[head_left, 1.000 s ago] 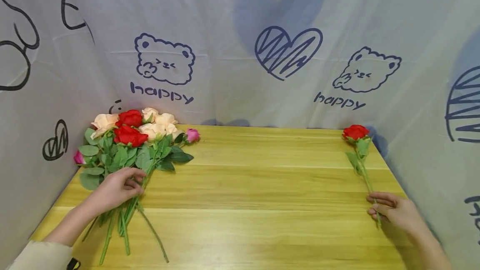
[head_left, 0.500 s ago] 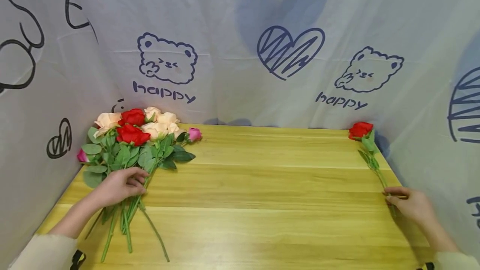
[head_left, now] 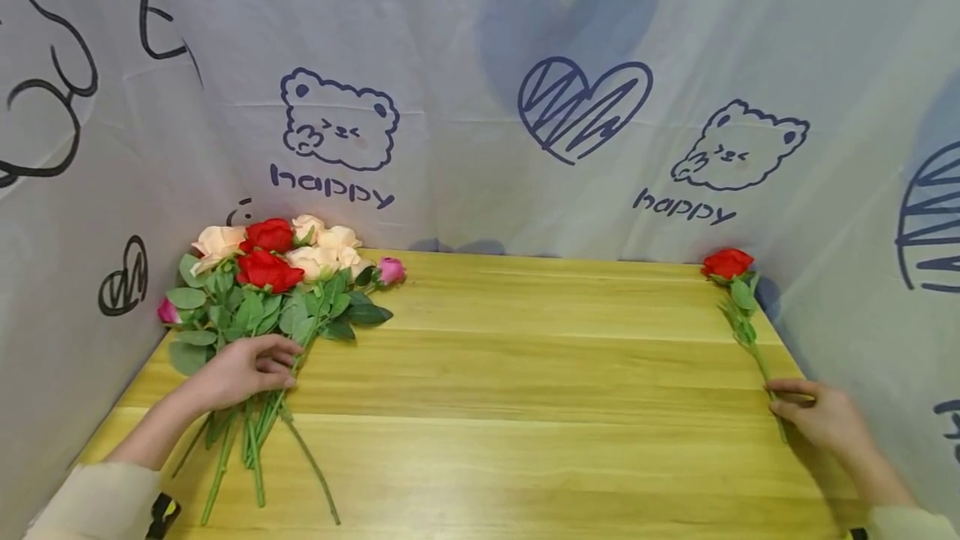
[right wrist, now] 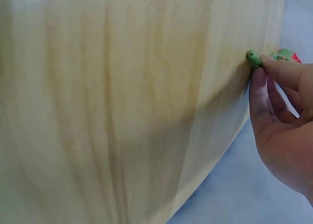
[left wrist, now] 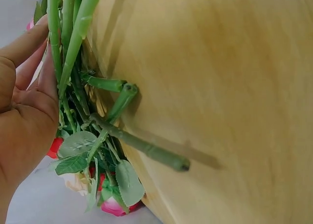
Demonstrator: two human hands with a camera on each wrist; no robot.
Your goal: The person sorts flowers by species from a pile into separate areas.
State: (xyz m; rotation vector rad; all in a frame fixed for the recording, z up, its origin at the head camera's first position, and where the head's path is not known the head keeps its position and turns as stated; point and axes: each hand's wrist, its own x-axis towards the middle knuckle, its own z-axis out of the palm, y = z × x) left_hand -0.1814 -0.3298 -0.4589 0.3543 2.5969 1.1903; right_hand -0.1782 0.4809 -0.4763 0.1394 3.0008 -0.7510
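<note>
In the head view, a bunch of roses lies at the left of the table, with red roses (head_left: pixel 272 270), cream roses (head_left: pixel 321 259) and pink roses (head_left: pixel 391 271). My left hand (head_left: pixel 251 369) rests over its green stems (head_left: pixel 258 432). Its fingers are loosely bent, and the tips touch the stems (left wrist: pixel 73 48) in the left wrist view. At the right edge, my right hand (head_left: pixel 825 419) pinches the lower stem of a single red rose (head_left: pixel 727 262) between thumb and fingers. The right wrist view shows the cut stem end (right wrist: pixel 254 58) sticking out past the fingertips.
The wooden table (head_left: pixel 525 373) spreads between the two hands. Grey-white cloth (head_left: pixel 450 148) with drawn hearts and bears hangs behind and at both sides, close to the flowers. Several stem ends point toward the table's front.
My right hand has moved right with the single red rose, mostly in the first half second. My left hand stays on the stems. The whole view has shifted slightly.
</note>
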